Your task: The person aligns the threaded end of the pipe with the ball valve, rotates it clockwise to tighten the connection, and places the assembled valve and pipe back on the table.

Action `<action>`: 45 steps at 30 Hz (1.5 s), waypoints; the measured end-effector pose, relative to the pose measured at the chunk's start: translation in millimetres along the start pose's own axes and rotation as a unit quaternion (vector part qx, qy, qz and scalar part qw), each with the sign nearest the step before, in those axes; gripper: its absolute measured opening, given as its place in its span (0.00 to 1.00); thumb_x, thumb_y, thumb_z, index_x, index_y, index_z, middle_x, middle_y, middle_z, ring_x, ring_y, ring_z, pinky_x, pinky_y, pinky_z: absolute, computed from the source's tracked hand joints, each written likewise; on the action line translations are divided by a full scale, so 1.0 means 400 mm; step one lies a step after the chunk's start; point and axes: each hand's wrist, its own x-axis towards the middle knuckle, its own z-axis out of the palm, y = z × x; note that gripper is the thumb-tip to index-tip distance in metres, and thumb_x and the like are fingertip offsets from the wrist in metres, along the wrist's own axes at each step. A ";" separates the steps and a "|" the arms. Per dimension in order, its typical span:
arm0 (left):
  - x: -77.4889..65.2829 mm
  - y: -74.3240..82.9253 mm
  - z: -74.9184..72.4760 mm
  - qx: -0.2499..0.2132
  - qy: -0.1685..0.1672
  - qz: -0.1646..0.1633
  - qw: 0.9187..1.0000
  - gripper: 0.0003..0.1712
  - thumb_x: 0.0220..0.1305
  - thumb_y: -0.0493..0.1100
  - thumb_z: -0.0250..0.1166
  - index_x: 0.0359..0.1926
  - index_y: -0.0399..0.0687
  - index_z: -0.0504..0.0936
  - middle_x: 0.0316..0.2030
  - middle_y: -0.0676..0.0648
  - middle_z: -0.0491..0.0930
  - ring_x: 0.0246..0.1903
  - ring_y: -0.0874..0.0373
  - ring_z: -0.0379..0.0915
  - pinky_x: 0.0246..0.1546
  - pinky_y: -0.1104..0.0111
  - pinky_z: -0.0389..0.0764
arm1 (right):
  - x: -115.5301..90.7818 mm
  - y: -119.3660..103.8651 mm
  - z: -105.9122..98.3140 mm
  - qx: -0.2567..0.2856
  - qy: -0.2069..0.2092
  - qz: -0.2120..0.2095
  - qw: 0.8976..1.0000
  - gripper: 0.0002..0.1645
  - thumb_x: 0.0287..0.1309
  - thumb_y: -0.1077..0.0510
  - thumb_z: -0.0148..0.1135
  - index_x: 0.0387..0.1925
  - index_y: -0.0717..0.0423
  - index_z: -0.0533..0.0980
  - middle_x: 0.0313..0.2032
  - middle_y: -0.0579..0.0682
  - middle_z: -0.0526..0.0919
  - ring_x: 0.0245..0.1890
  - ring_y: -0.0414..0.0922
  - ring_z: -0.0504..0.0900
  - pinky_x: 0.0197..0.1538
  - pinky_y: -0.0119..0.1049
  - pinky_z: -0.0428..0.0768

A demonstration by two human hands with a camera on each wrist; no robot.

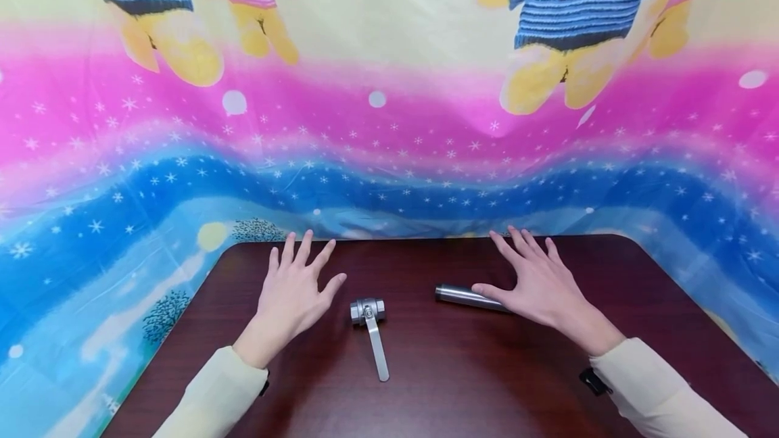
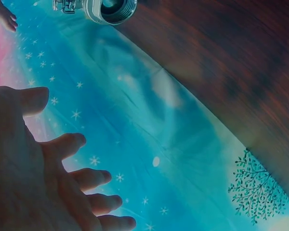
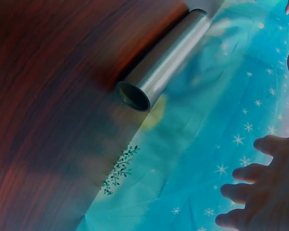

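A metal ball valve with a long flat lever handle lies on the dark table between the two hands, its handle pointing toward the near side. My left hand is held out just left of the valve, fingers spread and straight, with nothing in it. To the right lies a steel pipe, partly covered by my right hand in the head view. That hand is also spread and holds nothing. The pipe's hollow end shows in the right wrist view, and the valve's threaded opening in the left wrist view.
The table has a dark red-brown wood surface with rounded far corners. Behind it and along its sides hangs a printed cloth with bears and snowflakes. Dark wrist straps show at the sleeve ends.
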 end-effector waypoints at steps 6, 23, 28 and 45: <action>-0.007 -0.003 0.001 -0.018 0.009 0.003 1.000 0.43 0.74 0.69 0.56 0.82 0.59 0.63 0.81 0.36 0.53 0.80 0.32 0.39 0.75 0.35 0.44 | -0.007 0.000 -0.001 0.036 -0.001 0.000 0.999 0.70 0.54 0.13 0.57 0.85 0.46 0.51 0.81 0.66 0.50 0.79 0.68 0.48 0.77 0.67 0.38; -0.032 -0.014 -0.004 -0.049 0.033 0.019 0.998 0.43 0.72 0.66 0.61 0.81 0.58 0.65 0.79 0.36 0.59 0.78 0.34 0.48 0.75 0.38 0.53 | -0.035 0.004 -0.007 0.114 -0.018 0.006 0.993 0.67 0.54 0.24 0.72 0.84 0.49 0.56 0.78 0.66 0.59 0.76 0.72 0.57 0.74 0.71 0.51; -0.046 -0.019 -0.002 -0.061 0.032 0.025 0.997 0.44 0.71 0.65 0.63 0.81 0.57 0.65 0.78 0.36 0.60 0.78 0.34 0.50 0.75 0.41 0.56 | -0.044 0.016 0.002 0.143 0.000 -0.003 0.990 0.65 0.53 0.27 0.75 0.82 0.52 0.60 0.76 0.63 0.65 0.73 0.68 0.65 0.69 0.71 0.64; -0.073 -0.026 0.037 -0.187 -0.033 0.035 0.981 0.56 0.59 0.61 0.78 0.82 0.56 0.62 0.78 0.42 0.63 0.72 0.37 0.64 0.66 0.36 0.69 | -0.069 0.056 0.024 0.225 0.016 0.001 0.974 0.54 0.52 0.42 0.83 0.76 0.56 0.70 0.67 0.62 0.78 0.65 0.63 0.77 0.60 0.66 0.76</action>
